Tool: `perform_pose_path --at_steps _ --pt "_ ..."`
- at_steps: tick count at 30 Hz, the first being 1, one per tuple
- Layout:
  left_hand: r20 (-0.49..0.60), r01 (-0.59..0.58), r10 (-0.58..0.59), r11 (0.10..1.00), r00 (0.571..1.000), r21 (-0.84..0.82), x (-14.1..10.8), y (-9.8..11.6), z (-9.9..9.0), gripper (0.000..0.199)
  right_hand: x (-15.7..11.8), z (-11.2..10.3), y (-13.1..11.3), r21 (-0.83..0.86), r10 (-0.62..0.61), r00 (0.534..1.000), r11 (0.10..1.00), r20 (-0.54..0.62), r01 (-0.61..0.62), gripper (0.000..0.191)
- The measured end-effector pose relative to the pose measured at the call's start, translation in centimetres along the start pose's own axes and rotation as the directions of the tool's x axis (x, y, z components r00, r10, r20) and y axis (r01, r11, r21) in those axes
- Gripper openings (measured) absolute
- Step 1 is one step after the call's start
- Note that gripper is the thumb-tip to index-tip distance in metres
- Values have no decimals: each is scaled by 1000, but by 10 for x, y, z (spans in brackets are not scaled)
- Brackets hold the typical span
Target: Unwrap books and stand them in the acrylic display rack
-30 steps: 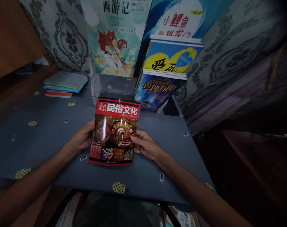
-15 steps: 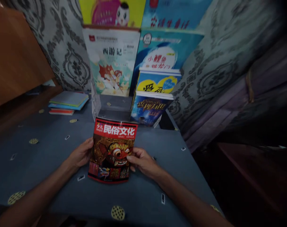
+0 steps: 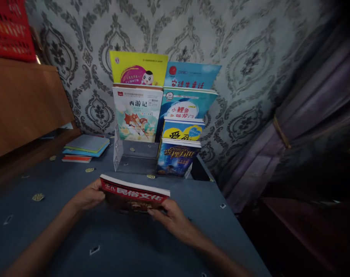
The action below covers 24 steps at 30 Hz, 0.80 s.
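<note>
A red and dark book [image 3: 131,196] with white title characters is held above the table between both hands. Its top edge of white pages faces up and its cover tips away, so the lower cover is foreshortened. My left hand [image 3: 91,195] grips the book's left edge. On the right edge my right hand [image 3: 170,217] is closed, thumb over the cover. Behind the book stands a clear book rack [image 3: 117,154]. In its left part leans a white book [image 3: 137,115] with a yellow book [image 3: 138,65] behind; the right part holds several books, with a dark blue book [image 3: 176,157] in front.
A small stack of books [image 3: 87,146] lies at the back left of the patterned tablecloth [image 3: 62,238]. A wooden cabinet [image 3: 27,104] carries a red basket [image 3: 12,32] at left. A purple curtain [image 3: 255,165] hangs at right before the wallpapered wall.
Both hands have tilted the red book from facing me to nearly flat, showing its top page edge. The camera view has risen, bringing more wall and the red basket into sight.
</note>
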State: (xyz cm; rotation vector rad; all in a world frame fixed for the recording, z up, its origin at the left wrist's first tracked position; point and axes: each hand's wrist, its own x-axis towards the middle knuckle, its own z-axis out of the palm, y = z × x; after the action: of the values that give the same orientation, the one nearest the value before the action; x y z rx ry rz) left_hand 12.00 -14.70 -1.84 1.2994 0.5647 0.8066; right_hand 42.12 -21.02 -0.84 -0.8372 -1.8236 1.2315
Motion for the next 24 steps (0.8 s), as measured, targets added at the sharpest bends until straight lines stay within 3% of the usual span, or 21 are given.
perform_pose_path --at_steps 4,7,10,14,20,24 --pt "200 -40 -15 962 980 271 14 44 -14 38 9 1 -8 -272 -55 998 961 13 56 31" --pt "229 -27 -94 878 969 477 22 75 -19 32 21 0 -6 -359 -104 994 927 29 107 29" --pt "196 1 -133 830 971 557 27 98 -21 24 37 -1 -7 -350 -176 984 923 -22 157 29" --pt "104 15 -99 793 990 609 31 114 -28 19 59 -3 -18 -293 -237 965 936 -109 196 28" --pt "57 7 -48 824 997 567 33 125 -38 26 89 -13 -37 -142 -187 981 974 -50 179 32" --pt "-8 -19 28 840 1000 542 29 129 -37 30 102 -20 -53 -42 -181 981 983 -73 179 35"
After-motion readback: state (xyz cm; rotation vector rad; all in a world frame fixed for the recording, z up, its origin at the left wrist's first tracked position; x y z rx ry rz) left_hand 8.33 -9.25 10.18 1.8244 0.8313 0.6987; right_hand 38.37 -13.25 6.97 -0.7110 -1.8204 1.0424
